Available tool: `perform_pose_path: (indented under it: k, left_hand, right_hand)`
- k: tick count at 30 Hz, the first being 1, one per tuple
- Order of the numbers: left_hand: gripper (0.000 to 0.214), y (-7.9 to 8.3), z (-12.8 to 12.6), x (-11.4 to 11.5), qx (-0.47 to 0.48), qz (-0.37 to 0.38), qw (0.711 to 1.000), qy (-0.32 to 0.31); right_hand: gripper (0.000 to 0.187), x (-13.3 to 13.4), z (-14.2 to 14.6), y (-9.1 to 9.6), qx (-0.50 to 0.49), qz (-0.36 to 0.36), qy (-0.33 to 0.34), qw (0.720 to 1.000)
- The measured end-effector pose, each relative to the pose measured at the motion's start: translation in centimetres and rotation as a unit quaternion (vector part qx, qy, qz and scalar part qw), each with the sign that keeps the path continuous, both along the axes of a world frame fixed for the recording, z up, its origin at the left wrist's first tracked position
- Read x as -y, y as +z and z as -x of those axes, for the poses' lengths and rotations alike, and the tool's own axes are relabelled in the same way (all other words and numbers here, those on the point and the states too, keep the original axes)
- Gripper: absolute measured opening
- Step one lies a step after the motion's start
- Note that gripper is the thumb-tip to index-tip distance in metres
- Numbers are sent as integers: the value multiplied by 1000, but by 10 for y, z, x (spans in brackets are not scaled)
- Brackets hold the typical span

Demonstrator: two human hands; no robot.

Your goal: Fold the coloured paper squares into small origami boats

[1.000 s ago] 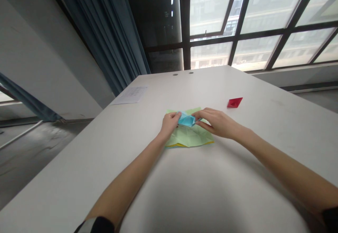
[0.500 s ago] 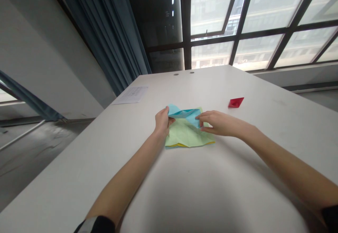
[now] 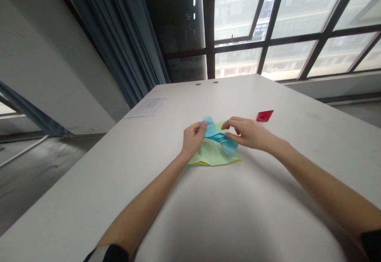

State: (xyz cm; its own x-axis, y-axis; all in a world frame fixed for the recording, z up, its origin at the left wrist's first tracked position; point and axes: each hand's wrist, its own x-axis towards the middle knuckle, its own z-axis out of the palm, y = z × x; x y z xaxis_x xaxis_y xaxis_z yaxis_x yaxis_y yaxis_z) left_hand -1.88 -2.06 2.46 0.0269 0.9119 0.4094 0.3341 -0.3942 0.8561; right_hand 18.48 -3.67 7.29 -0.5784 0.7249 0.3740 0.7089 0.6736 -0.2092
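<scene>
A partly folded light-blue paper [image 3: 229, 145] lies above a stack of coloured sheets, its upper flap raised and a crease running across its middle. My left hand [image 3: 193, 138] pinches its left side between thumb and fingers. At the right side, my right hand [image 3: 248, 132] has its thumb against or very near the blue paper, with the index finger curved and apart from the thumb. Underneath, the pale green sheet [image 3: 212, 154] is on top of the stack, with yellow and blue edges showing along its front.
A small folded red paper boat [image 3: 264, 115] rests to the right, beyond my right hand. On the left edge of the white table [image 3: 190, 214] lies a printed sheet [image 3: 147, 107]. Two round grommets sit near the far edge, before the windows and a blue curtain [image 3: 119, 36].
The blue paper has been turned, its flap now standing up near the middle and its right part lower. My left hand has shifted right and slightly nearer; my right hand's fingers have spread.
</scene>
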Motion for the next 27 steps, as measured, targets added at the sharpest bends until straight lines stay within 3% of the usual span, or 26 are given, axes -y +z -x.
perform_pose_path:
  k: [9,13,17,22,27]
  left_hand:
    - [38,8,-8,9,24,31,995,-89]
    - [36,9,-11,9,21,64,994,-87]
    - [45,10,-12,7,59,121,986,-95]
    - [40,13,-8,9,127,203,956,-172]
    - [36,8,-5,7,165,252,934,-194]
  right_hand:
    - [21,0,8,-3,31,25,21,999]
    - [21,-2,9,-4,29,25,10,999]
    - [20,-5,7,-6,-21,55,9,998]
    - [20,-10,2,-9,-99,118,1,988]
    - [20,-16,-2,-14,-227,226,-7,947]
